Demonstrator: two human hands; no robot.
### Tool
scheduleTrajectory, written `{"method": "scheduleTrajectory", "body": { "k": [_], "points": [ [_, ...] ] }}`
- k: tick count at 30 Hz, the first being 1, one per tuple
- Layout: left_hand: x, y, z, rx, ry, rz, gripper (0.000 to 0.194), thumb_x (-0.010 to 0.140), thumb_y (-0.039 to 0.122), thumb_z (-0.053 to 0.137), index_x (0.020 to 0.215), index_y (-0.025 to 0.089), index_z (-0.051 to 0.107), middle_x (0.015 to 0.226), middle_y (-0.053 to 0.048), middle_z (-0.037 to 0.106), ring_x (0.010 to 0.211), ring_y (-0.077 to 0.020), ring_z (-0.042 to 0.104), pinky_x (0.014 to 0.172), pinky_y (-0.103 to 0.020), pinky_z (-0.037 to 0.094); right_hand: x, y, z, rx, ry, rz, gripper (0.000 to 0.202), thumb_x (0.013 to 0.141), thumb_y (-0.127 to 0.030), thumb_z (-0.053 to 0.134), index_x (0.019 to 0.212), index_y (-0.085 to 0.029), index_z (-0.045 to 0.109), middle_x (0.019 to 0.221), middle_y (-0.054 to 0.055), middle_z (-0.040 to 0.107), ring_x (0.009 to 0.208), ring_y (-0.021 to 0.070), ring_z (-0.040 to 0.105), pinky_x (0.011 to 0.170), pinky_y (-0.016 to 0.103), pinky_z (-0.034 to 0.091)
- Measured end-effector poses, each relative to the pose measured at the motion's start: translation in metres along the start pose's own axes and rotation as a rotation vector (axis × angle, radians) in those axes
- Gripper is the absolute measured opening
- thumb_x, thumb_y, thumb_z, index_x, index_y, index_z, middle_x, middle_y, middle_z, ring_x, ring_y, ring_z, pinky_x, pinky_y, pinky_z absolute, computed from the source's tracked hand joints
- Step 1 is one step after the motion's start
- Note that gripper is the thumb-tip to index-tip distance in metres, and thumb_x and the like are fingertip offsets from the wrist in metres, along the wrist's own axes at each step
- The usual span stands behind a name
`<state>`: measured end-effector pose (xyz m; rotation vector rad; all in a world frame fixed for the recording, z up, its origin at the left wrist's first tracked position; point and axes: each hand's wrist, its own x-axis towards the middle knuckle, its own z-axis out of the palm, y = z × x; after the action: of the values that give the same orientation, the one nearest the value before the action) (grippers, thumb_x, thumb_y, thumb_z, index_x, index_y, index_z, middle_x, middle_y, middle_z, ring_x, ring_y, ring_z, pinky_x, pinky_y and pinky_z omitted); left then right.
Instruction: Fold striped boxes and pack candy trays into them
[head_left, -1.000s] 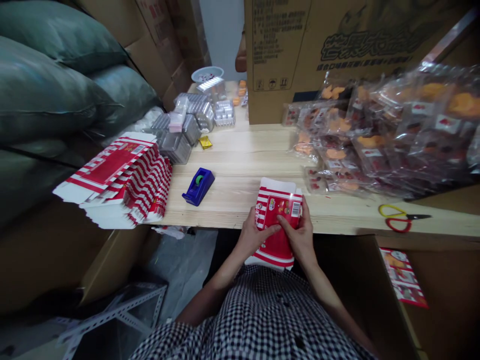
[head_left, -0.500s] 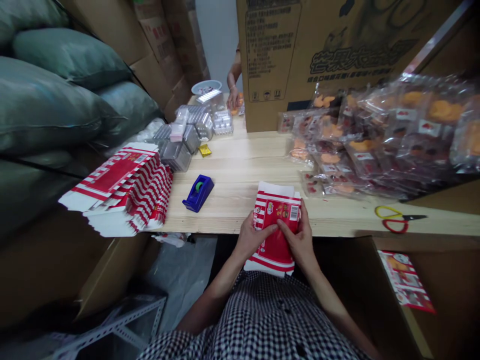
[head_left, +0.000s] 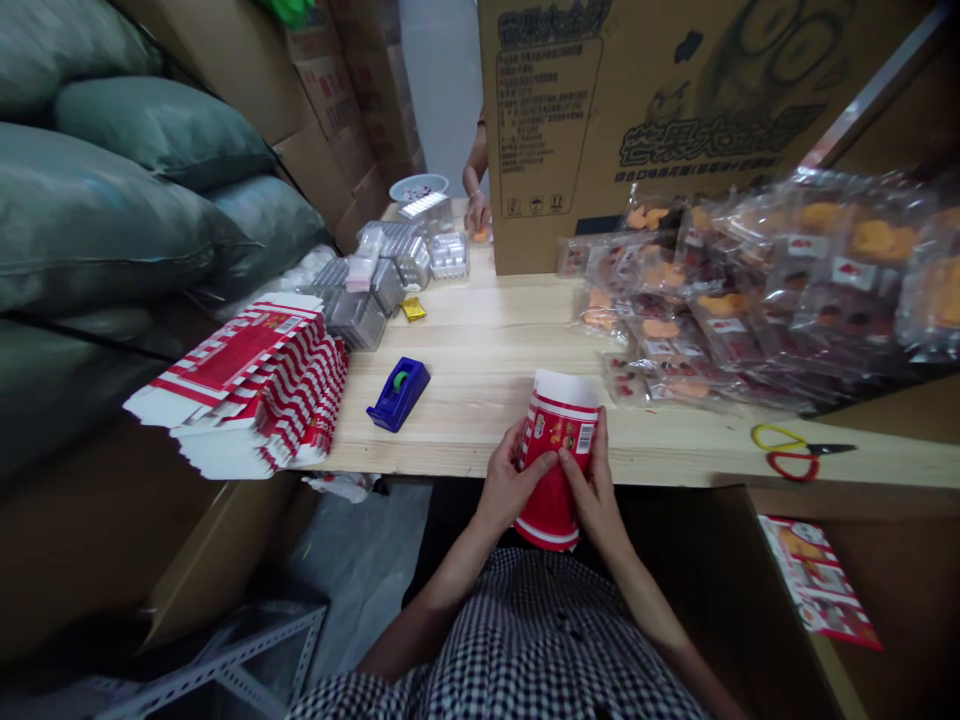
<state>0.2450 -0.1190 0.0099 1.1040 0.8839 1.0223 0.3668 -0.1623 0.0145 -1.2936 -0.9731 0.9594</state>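
Note:
Between my two hands is a red-and-white printed carton (head_left: 553,500), held at the table's front edge and bowed into a curve. A white flap sticks up at its far end. My left hand (head_left: 510,480) grips its left side, thumb across the printed face. On the opposite side my right hand (head_left: 595,490) grips it the same way, the two thumbs nearly meeting. Fingers behind the carton are hidden. Left of my hands lies a blue tape dispenser (head_left: 399,394). Farther left is a stack of flat red-and-white cartons (head_left: 247,375).
Bagged orange pieces (head_left: 720,300) are heaped at the right, near scissors (head_left: 802,450). A large cardboard box (head_left: 547,130) stands behind. Clear plastic trays (head_left: 367,290) and a yellow packet (head_left: 412,308) sit back left. Another person's hand (head_left: 478,212) shows beside the box. An open carton (head_left: 817,680) is lower right.
The carton in my hands has gone from flat to bowed, its sides pressed inward and back. Both hands have drawn slightly closer together. The other person's hand has shifted slightly.

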Motion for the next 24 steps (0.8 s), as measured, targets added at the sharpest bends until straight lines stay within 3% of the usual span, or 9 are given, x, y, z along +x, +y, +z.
{"method": "scheduleTrajectory", "body": {
  "k": [4,7,9,12,17,21,24],
  "points": [
    [-0.002,0.005,0.003,-0.102,-0.014,-0.087,0.049,0.080,0.035,0.075,0.124,0.017,0.061,0.126,-0.012,0.068,0.111,-0.0261,0.067,0.099,-0.041,0.052,-0.001,0.000,0.001,0.061,0.024,0.020,0.088,0.092,-0.041,0.061,0.157,-0.036,0.003,0.165,0.001,0.019,0.148,0.0216,0.031,0.123,0.045,0.023],
    [-0.003,0.011,-0.001,-0.161,0.047,-0.136,0.044,0.075,0.036,0.079,0.112,0.017,0.066,0.110,-0.010,0.075,0.094,-0.0244,0.072,0.087,-0.039,0.058,0.001,-0.002,0.000,0.170,0.045,0.077,0.095,0.087,-0.040,0.069,0.157,-0.036,0.005,0.156,0.006,0.040,0.133,0.0266,0.052,0.112,0.050,0.043],
    [-0.003,0.014,-0.006,-0.185,0.077,-0.161,0.042,0.071,0.035,0.082,0.105,0.016,0.068,0.102,-0.009,0.077,0.085,-0.0234,0.073,0.082,-0.038,0.059,0.002,-0.003,-0.003,0.226,0.029,0.114,0.092,0.085,-0.039,0.071,0.157,-0.035,0.014,0.147,0.007,0.052,0.124,0.0279,0.060,0.105,0.051,0.050],
    [-0.002,0.014,-0.016,-0.195,0.083,-0.191,0.038,0.069,0.034,0.084,0.099,0.015,0.071,0.096,-0.008,0.078,0.080,-0.0227,0.073,0.080,-0.037,0.059,0.006,-0.004,-0.009,0.291,-0.028,0.121,0.090,0.083,-0.037,0.074,0.156,-0.035,0.021,0.139,0.006,0.060,0.118,0.0274,0.064,0.101,0.049,0.053],
    [0.004,0.001,-0.024,-0.246,0.033,-0.268,0.039,0.068,0.035,0.085,0.098,0.014,0.072,0.095,-0.009,0.078,0.079,-0.0241,0.074,0.079,-0.039,0.058,0.020,0.003,-0.009,0.332,-0.082,0.136,0.103,0.076,-0.033,0.080,0.156,-0.036,0.015,0.126,0.006,0.069,0.104,0.0268,0.071,0.095,0.051,0.057],
    [0.007,-0.011,-0.021,-0.246,0.024,-0.277,0.044,0.068,0.036,0.085,0.103,0.014,0.071,0.099,-0.010,0.077,0.083,-0.0248,0.074,0.081,-0.039,0.058,0.033,0.016,-0.006,0.269,0.031,0.100,0.096,0.070,-0.033,0.085,0.151,-0.031,0.034,0.134,0.005,0.064,0.114,0.0265,0.067,0.104,0.048,0.051],
    [0.009,-0.014,-0.023,-0.249,0.047,-0.258,0.043,0.071,0.036,0.083,0.105,0.014,0.070,0.100,-0.010,0.077,0.083,-0.0238,0.074,0.080,-0.038,0.058,0.034,0.020,-0.015,0.315,-0.094,0.187,0.076,0.074,-0.035,0.081,0.142,-0.030,0.048,0.131,0.005,0.067,0.115,0.0264,0.066,0.104,0.048,0.051]
  ]
}}
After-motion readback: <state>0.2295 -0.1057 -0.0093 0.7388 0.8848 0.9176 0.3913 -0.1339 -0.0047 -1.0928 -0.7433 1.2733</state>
